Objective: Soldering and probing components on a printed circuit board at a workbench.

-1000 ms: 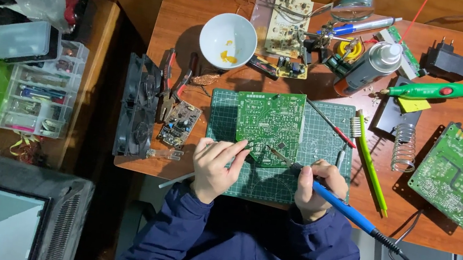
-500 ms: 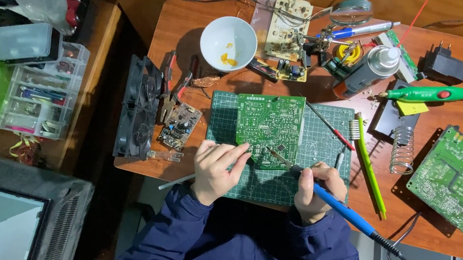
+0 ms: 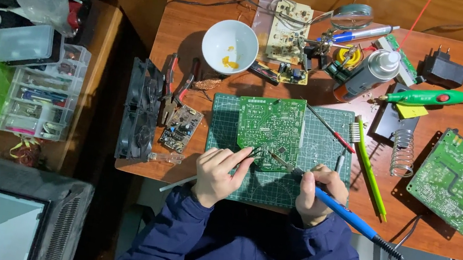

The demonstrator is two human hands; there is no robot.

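A green circuit board (image 3: 271,128) lies on a green cutting mat (image 3: 227,117) in the middle of the wooden table. My right hand (image 3: 319,193) grips a blue soldering iron (image 3: 346,215), its tip touching the board's near edge. My left hand (image 3: 219,173) pinches a pair of thin tweezers (image 3: 252,153) whose tips meet the board close to the iron's tip. Both hands rest on the mat's near part.
A white bowl (image 3: 230,45), a small board (image 3: 181,128), pliers (image 3: 174,89) and a black fan (image 3: 139,110) lie left. A spray can (image 3: 369,74), green rotary tool (image 3: 423,96), coil stand (image 3: 402,153), yellow-green brush (image 3: 370,166) and second green board (image 3: 455,179) lie right. A parts organiser (image 3: 37,96) stands far left.
Both hands stay at the board's near edge; the iron tip and tweezers have shifted only slightly. Nothing else has moved.
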